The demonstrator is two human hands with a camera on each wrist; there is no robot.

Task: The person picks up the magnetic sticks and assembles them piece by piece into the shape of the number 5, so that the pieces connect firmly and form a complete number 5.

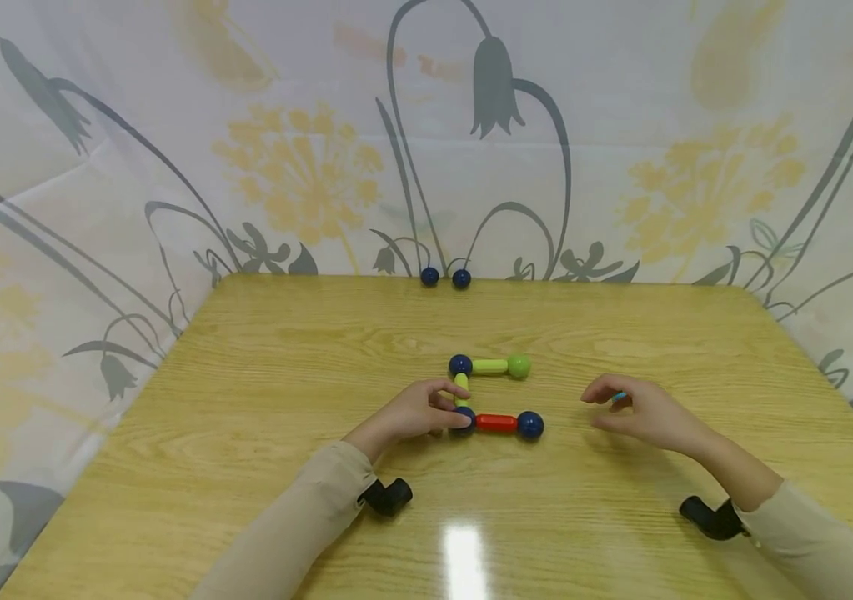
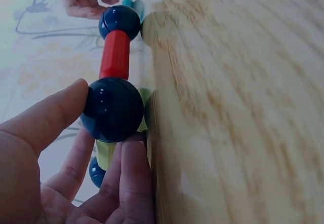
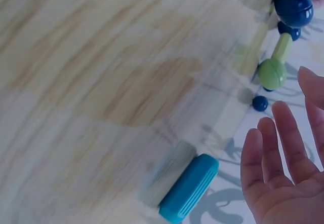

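My left hand [image 1: 420, 408] grips the near left dark blue ball [image 2: 112, 110] between thumb and fingers. That ball joins a red rod [image 1: 497, 423], which ends in another dark blue ball [image 1: 530, 425]. A yellow-green rod [image 1: 461, 390], partly behind my fingers, runs back to a third blue ball [image 1: 460, 365]. From there a second yellow-green rod [image 1: 489, 366] leads right to a light green ball [image 1: 519, 365]. My right hand [image 1: 644, 410] hovers to the right, fingers loosely bent and holding nothing. Near it a turquoise rod [image 3: 189, 188] lies on the table, mostly hidden in the head view.
Two loose dark blue balls, one at left [image 1: 429, 277] and one at right [image 1: 461, 278], sit at the far edge of the wooden table [image 1: 283, 358]. A flower-patterned cloth [image 1: 306, 167] hangs behind. Each wrist carries a black mount [image 1: 388, 497].
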